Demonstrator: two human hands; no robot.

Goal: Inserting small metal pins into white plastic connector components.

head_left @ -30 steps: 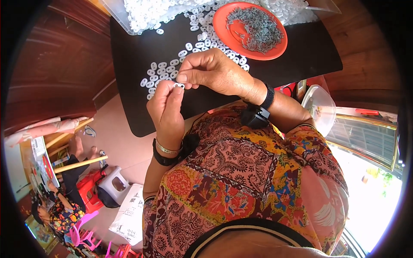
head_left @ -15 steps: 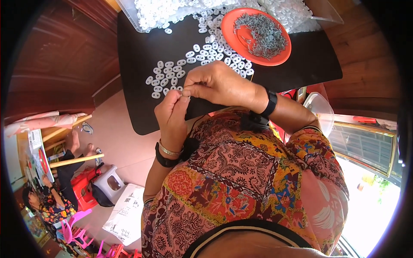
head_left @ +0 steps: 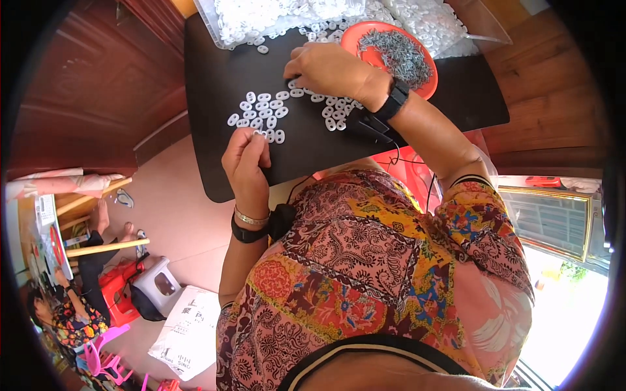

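My left hand hovers by the near edge of a group of small white oval pieces with two holes on the dark tabletop. Its thumb and curled fingers are pinched together; a white piece shows at the tips, but whether it is held or lies behind them I cannot tell. My right hand reaches farther over the table, its fingers bent down among the white pieces and closed. What lies under those fingertips is hidden. Right of it stands an orange-red plate heaped with small grey metal pins.
A clear tray full of white pieces stands at the far edge, beside a clear bag of more. The dark table has rounded corners. A black cable hangs near my right forearm. At lower left are a seated person, stools and a white sack.
My hands have parted from a fingertip pinch together. The right hand has moved up and away over the white pieces; the left has dropped slightly down and left.
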